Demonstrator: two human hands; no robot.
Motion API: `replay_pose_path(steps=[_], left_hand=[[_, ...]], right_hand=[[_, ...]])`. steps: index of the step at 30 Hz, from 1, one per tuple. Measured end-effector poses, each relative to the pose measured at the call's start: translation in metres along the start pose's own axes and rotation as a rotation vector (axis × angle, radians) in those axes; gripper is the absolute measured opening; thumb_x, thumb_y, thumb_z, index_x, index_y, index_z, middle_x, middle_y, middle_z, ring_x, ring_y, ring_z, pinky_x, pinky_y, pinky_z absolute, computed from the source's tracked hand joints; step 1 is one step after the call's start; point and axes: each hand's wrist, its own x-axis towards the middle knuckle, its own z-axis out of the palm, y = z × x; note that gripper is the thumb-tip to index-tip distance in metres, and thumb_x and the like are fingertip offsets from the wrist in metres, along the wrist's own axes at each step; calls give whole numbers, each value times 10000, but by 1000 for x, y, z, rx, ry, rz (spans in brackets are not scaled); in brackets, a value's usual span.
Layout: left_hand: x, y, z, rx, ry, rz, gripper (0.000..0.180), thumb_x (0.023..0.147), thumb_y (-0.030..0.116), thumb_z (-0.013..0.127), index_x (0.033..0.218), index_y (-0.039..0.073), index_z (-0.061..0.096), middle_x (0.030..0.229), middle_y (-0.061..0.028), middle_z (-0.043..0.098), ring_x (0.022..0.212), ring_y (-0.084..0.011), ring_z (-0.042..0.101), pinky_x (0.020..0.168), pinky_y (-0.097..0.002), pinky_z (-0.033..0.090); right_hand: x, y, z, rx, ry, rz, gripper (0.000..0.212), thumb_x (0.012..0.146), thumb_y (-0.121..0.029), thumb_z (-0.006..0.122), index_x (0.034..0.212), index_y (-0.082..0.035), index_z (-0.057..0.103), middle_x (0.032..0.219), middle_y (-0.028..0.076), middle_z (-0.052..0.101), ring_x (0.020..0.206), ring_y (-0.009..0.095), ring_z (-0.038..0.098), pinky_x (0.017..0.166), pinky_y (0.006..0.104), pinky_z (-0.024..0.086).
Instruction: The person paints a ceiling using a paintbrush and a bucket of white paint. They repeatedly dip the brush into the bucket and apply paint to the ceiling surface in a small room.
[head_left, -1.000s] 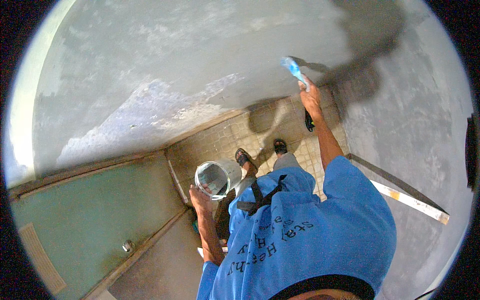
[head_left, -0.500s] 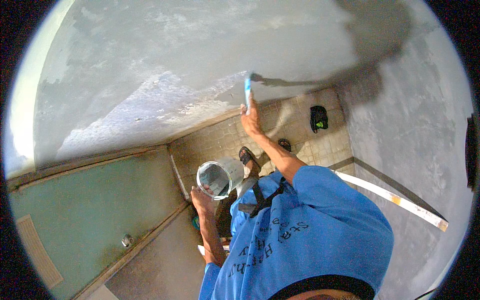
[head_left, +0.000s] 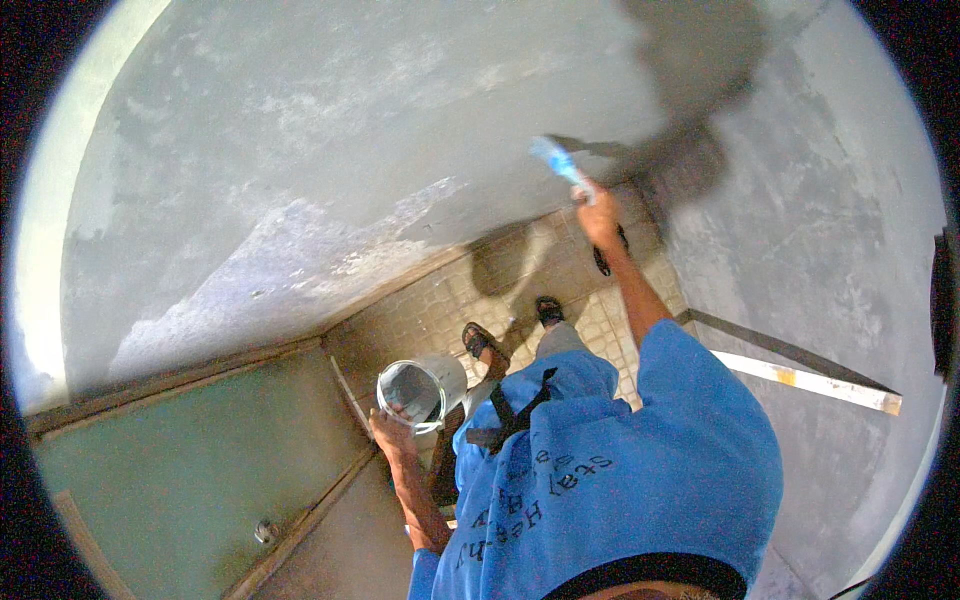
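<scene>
1. Pale patch (head_left: 290, 250) on the wall (head_left: 420, 100) is showing ahead of the left hand, mostly to its left.
2. Left hand (head_left: 392, 432) is gripping the rim of the bucket (head_left: 452, 378), which is sitting just right of it.
3. Brush (head_left: 562, 166) is sitting ahead-left of the right hand. Wall contact: can't tell. For good coverage I'd be laying even, overlapping strokes, bristles flexing lightly, bucket staying level.
4. Bristles are pointing away from the right hand, forward-left; long axis is running diagonally back to the grip.
5. Right hand (head_left: 599, 216) is closing around the handle.
</scene>
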Motion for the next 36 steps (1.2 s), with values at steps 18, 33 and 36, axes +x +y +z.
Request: replay_pose_path(steps=[18, 33, 36], left_hand=[[-4, 0, 5, 90, -94, 52, 181, 948, 168, 411, 884, 48, 529, 731, -62, 561, 596, -149, 523, 509, -254, 429], [8, -12, -6, -86, 21, -25, 382, 964, 363, 342, 987, 30, 527, 779, -92, 594, 612, -181, 526, 578, -312, 451], [4, -8, -7, -120, -12, -35, 390, 955, 377, 361, 1010, 26, 521, 786, -93, 593, 625, -180, 526, 588, -311, 453]], right_hand=[[-145, -162, 131, 473, -72, -253, 578, 908, -66, 496, 1445, -109, 287, 1222, 217, 542, 1032, 361, 561, 869, 412, 439], [-80, -128, 92, 226, 21, -374, 333, 885, -162, 564, 1218, -170, 579, 1016, 149, 627, 894, 361, 605, 757, 438, 471], [-77, -118, 79, 133, 30, -159, 439, 853, -61, 562, 1285, -137, 530, 1086, 135, 624, 987, 302, 603, 831, 378, 466]])
